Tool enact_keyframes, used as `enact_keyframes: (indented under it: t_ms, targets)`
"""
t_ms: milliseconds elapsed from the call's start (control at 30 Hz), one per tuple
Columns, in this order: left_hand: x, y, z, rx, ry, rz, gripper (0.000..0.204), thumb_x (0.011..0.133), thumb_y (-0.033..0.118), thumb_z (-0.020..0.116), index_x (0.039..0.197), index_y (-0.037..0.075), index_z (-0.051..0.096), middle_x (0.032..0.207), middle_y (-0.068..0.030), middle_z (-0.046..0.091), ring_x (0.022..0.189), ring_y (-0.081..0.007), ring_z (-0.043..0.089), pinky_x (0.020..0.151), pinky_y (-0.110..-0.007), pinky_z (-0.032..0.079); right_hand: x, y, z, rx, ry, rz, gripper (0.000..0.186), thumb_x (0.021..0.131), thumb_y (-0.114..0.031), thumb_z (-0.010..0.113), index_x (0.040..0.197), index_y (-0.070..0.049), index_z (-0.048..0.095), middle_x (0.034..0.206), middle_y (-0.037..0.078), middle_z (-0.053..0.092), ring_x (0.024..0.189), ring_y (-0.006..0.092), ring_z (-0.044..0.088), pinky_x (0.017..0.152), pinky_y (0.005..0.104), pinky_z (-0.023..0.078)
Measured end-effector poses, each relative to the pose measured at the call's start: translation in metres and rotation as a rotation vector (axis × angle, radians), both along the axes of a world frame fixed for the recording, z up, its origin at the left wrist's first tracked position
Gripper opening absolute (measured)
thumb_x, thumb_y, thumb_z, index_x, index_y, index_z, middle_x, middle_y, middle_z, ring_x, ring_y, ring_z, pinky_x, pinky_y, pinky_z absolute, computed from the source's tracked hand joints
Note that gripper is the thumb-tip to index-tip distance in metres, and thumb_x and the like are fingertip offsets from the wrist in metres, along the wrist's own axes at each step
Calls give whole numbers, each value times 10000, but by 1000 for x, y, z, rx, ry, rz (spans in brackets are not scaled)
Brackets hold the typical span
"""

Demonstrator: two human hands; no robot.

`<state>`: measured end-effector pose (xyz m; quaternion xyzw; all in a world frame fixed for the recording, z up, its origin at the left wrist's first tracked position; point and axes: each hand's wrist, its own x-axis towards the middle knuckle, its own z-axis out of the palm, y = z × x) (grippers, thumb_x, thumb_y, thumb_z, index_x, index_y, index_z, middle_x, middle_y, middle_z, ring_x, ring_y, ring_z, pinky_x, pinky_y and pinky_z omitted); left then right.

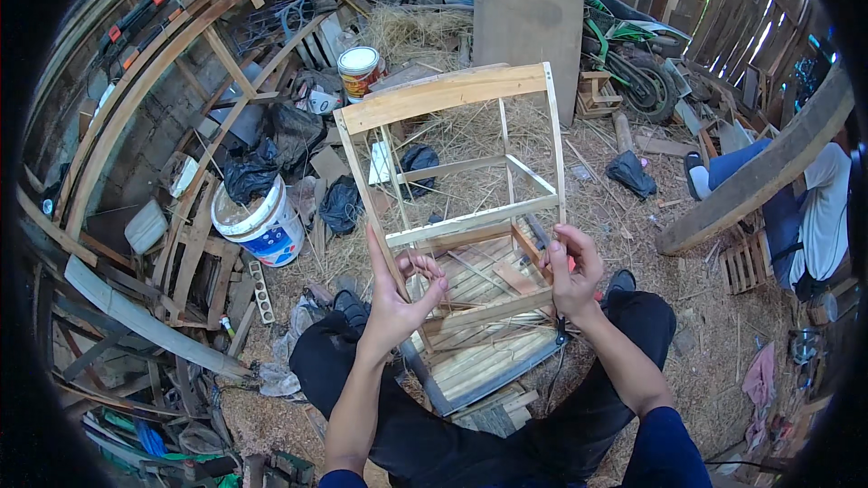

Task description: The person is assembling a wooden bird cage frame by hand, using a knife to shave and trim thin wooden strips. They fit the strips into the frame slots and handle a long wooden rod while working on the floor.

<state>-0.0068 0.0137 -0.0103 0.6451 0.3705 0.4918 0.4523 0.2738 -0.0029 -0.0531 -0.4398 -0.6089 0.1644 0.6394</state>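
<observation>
Between my knees stands a light wooden frame (452,98) of thin posts and crossbars, with a wide, slightly curved board along its top. My left hand (395,303) is closed around its left post, thumb toward the middle. Higher up on the opposite side, my right hand (576,278) grips the right post with curled fingers. Beneath the frame lies a slatted wooden panel (484,369) with a dark edge. Beside my right wrist, a small black object (561,333) with a thin cord is partly hidden; I cannot make out its kind.
Left are a white bucket (262,228) with a black bag and long curved timbers (145,81). Behind are a paint tub (359,70), a tall board (528,18) and a green motorbike (633,45). Right, another person (814,208) sits behind a thick curved beam (764,167).
</observation>
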Motion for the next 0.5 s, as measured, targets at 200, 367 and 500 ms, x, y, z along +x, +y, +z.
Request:
enact_keyframes:
  t_ms: [200, 367, 500]
  targets:
    - [-1, 16, -1, 36, -16, -87, 1275, 926, -47, 752, 1687, 164, -250, 1013, -97, 657, 956, -188, 676, 926, -395, 579, 0, 3, 2, -46, 73, 12, 268, 1087, -41, 585, 1347, 21, 567, 911, 75, 643, 688, 112, 627, 630, 278, 533]
    - [2, 41, 4, 79, 53, -130, 1318, 918, -37, 782, 1679, 167, -274, 1005, -105, 679, 960, -197, 692, 933, -398, 567, 5, 5, 9, -82, 91, -27, 275, 1090, -41, 578, 1358, 15, 552, 900, 69, 633, 695, 108, 622, 638, 274, 536]
    - [1, 58, 14, 86, 56, -210, 1323, 922, -30, 789, 1676, 163, -280, 1011, -103, 678, 952, -196, 691, 934, -403, 567, 6, 12, 12, -39, 182, -74, 252, 1061, -42, 622, 1307, 14, 622, 808, 34, 654, 676, 88, 631, 598, 262, 499]
